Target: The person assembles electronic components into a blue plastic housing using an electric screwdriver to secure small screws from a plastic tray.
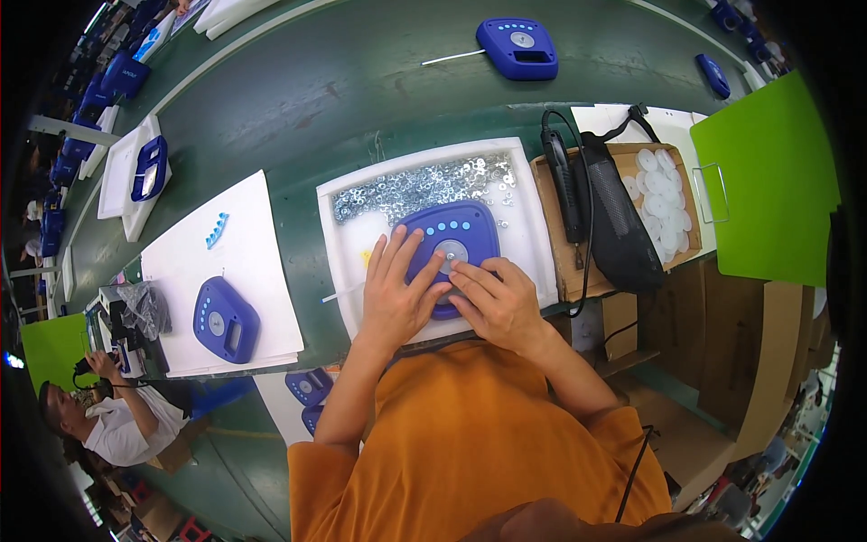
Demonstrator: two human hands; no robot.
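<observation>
A blue plastic housing point(476, 217) with a row of light-blue dots lies in a white foam tray point(339, 271), in front of my body. At its middle sits a clear round disc point(449, 249) with a small metal piece at the centre. My left hand point(395, 294) lies on the housing's left side, fingers stretched out, thumb and index beside the disc. My right hand point(502, 303) has its fingertips drawn together at the disc's lower right; anything small between them is hidden. Many shiny metal nuts or washers point(397, 192) fill the tray's far part.
Right of the tray, a black electric screwdriver point(562, 181) and black pouch point(620, 212) rest on a cardboard box with white plastic discs point(664, 194). Another blue housing point(224, 321) lies on a white sheet at left. One more point(519, 50) sits beyond, on the green surface. A co-worker point(126, 425) is at lower left.
</observation>
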